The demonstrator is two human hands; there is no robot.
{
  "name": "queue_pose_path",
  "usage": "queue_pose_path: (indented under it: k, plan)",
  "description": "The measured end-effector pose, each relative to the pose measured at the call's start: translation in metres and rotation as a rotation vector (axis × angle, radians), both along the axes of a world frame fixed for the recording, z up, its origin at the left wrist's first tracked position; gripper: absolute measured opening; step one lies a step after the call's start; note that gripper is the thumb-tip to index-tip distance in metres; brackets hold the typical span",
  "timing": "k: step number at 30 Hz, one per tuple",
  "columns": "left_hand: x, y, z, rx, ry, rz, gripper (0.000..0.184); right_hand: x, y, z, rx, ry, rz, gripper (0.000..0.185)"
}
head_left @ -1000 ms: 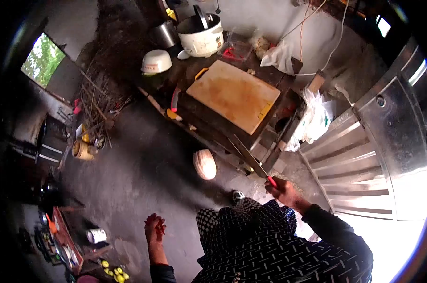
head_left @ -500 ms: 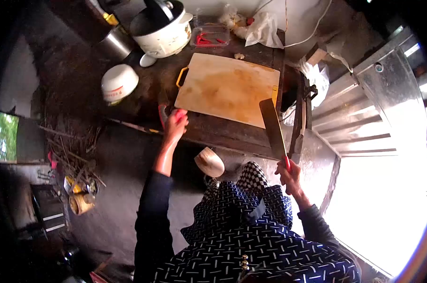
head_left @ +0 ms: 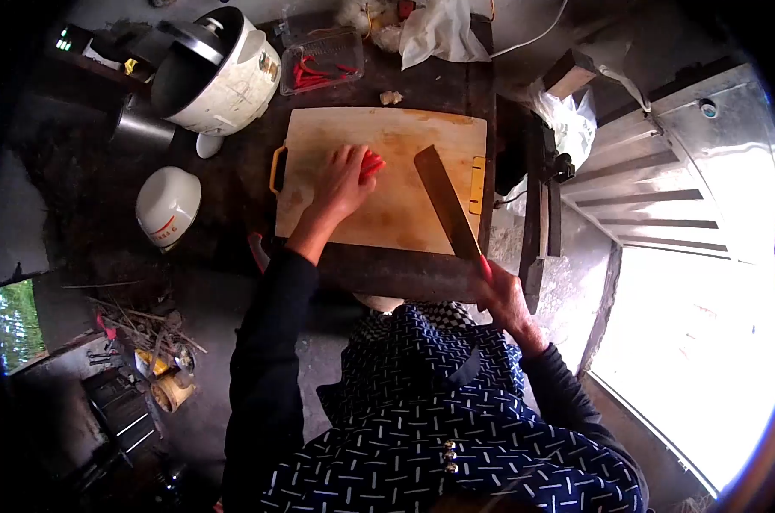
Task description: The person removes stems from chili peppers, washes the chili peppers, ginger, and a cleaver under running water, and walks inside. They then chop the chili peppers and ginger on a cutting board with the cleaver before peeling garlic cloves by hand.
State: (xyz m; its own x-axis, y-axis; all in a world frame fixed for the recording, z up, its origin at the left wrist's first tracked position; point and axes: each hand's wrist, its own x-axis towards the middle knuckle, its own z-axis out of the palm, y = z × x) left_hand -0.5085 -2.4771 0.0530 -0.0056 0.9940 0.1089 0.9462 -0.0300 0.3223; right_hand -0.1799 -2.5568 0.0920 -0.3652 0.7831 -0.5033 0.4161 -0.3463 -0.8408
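Cutting board (head_left: 387, 222): flat on the dark table (head_left: 379, 272). Left hand (head_left: 343, 183): over the board's left half, fingers curled closed around red peppers (head_left: 373, 165). Right hand (head_left: 504, 299): just off the board's near right corner, fingers wrapped around the red handle of the knife (head_left: 445, 201). Blade: extends over the board's right half; from where I stand, contact cannot be determined. Clear container (head_left: 323, 45), holding similar red pods: beyond the board's far edge.
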Motion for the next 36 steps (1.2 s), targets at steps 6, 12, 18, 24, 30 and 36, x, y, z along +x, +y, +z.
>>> queue_pose_path:
  k: [6,12,18,24,30,36]
  plan:
    - [-0.022,-0.014,0.007,-0.117,-0.238,-0.045,0.088,0.001,0.034,-0.018,0.406,-0.175,0.134,0.027]
    - [-0.017,-0.003,0.005,-0.17,-0.161,0.12,0.08,-0.007,0.049,0.001,0.198,-0.244,0.159,0.019]
    - [-0.003,0.0,-0.012,0.018,-0.178,0.017,0.05,-0.03,0.035,0.006,0.353,-0.245,0.061,0.024]
    - [0.006,0.004,-0.005,0.111,-0.142,-0.289,0.042,-0.067,0.029,0.003,0.353,-0.412,0.007,0.016]
    - [0.007,0.0,-0.004,0.062,-0.31,-0.408,0.03,-0.095,0.033,0.01,0.408,-0.328,-0.109,0.016]
    - [0.014,0.009,-0.019,0.144,-0.441,-0.468,0.018,-0.115,0.037,0.001,0.555,-0.437,0.054,0.023]
